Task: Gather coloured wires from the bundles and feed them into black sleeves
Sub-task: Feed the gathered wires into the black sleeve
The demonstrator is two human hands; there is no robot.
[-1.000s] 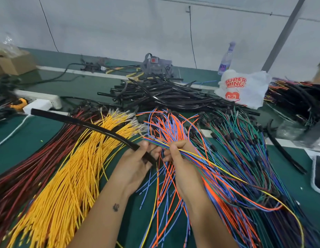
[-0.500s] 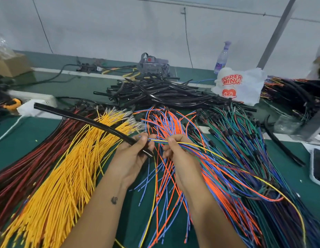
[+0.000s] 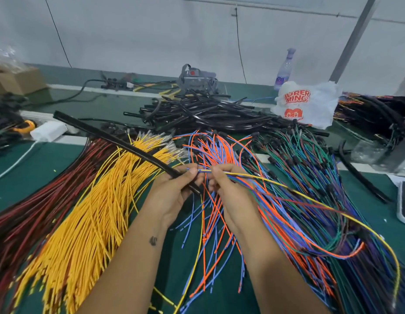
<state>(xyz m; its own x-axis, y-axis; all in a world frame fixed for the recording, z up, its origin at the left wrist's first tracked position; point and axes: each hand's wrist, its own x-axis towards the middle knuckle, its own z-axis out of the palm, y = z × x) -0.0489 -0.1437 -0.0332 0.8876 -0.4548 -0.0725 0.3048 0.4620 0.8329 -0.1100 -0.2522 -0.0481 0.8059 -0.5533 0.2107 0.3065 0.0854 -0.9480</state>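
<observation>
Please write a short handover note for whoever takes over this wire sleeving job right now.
Left hand: grips the black sleeve, which slants up to the left over the yellow bundle.
Right hand: pinches the gathered wires, their tips reaching the left fingertips.
Done: one mixed set gathered and lined up.
Left: the tips are not in the sleeve mouth, which sits lower by the left palm; feed them in, then push through. Spare sleeves lie behind.
</observation>
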